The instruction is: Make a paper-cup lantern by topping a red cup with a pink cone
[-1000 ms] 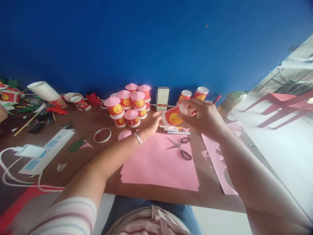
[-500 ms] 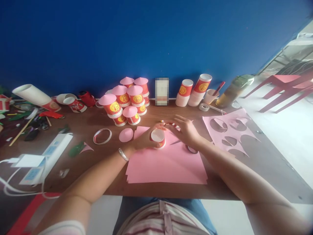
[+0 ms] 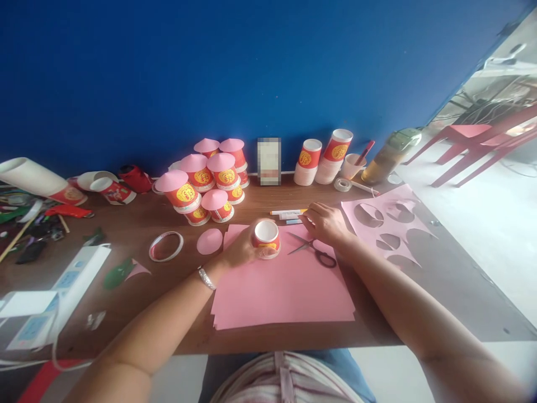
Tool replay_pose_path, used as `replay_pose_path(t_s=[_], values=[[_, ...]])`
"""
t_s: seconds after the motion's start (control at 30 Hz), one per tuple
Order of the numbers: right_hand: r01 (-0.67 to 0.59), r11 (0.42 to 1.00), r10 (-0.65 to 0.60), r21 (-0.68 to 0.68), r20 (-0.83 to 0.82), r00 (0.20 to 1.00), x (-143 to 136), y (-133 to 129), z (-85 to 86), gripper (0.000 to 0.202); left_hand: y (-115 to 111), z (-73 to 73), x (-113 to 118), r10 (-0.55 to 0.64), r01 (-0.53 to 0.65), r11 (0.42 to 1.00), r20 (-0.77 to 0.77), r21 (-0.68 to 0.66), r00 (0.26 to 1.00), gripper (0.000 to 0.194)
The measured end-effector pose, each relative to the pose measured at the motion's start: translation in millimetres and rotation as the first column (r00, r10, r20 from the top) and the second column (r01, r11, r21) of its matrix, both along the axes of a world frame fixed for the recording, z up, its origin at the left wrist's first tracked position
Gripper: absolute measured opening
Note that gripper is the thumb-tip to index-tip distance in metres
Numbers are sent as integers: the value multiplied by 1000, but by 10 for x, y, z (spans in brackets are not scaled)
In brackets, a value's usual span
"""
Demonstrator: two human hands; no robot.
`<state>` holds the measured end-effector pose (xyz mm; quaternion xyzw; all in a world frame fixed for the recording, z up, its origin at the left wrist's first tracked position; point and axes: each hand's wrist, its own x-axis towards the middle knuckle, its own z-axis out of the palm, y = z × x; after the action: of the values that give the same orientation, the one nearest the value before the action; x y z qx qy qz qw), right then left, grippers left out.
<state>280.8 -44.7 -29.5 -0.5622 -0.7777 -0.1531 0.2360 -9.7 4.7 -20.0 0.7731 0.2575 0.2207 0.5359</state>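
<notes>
A red and white paper cup (image 3: 267,237) stands upside down on the pink paper sheets (image 3: 285,291), with the fingers of my left hand (image 3: 244,246) wrapped round it. My right hand (image 3: 325,224) is to the right, near the pens (image 3: 287,213) at the paper's back edge; its fingers are bent, and whatever they may hold is too small to make out. Open scissors (image 3: 312,249) lie on the paper below it. A pink paper disc (image 3: 210,241) lies left of my left hand.
Stacked cups with pink cone tops (image 3: 222,170) stand behind on the left. Plain cup stacks (image 3: 307,162), a bottle (image 3: 390,155) and cut pink paper (image 3: 384,224) are to the right. Left are a tape roll (image 3: 166,246) and a power strip (image 3: 62,296).
My right hand has moved away from the cup to the right, uncovering the scissors and pens. My left hand stays at the cup. The view has shifted slightly.
</notes>
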Motion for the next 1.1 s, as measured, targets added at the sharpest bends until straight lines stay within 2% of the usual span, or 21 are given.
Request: replay_pose_path(t_s=[0.17, 0.33, 0.5, 0.6, 0.7, 0.8, 0.9, 0.97, 1.03, 1.1], values=[[21, 979, 7, -205, 138, 990, 85, -15, 117, 29, 42, -21, -58, -8, 8, 988, -1, -154, 1000, 82], [84, 916, 4, -393, 219, 976, 86, -16, 199, 21, 75, 2, -116, -41, 46, 995, 58, -94, 997, 76], [95, 891, 13, -443, 235, 972, 85, -23, 228, 21, 81, -19, -111, 3, 7, 995, 107, -95, 994, 71], [77, 917, 7, -392, 209, 978, 97, -43, 229, 17, 65, -6, -87, 61, -52, 995, 103, -84, 993, 68], [-22, 972, 41, -236, 76, 996, 53, -67, 188, 14, 37, 53, -66, 125, -120, 991, 80, -61, 989, 67], [-114, 985, 96, -132, -132, 987, -83, -87, 102, 16, 25, 93, -33, 142, -139, 989, 42, -53, 989, 60], [-158, 974, 103, -164, -300, 948, -269, -110, 30, 16, 45, 56, 24, 225, -218, 969, 47, -113, 973, 46], [-192, 959, 96, -209, -399, 912, -381, -119, 13, 17, 63, 2, 65, 264, -246, 951, 79, -187, 961, 43], [-246, 936, 85, -251, -516, 852, -464, -120, 16, 20, 74, -46, 94, 257, -231, 949, 103, -215, 961, 47], [-302, 910, 67, -284, -617, 784, -514, -115, 27, 24, 72, -70, 105, 224, -204, 961, 99, -184, 969, 43]])
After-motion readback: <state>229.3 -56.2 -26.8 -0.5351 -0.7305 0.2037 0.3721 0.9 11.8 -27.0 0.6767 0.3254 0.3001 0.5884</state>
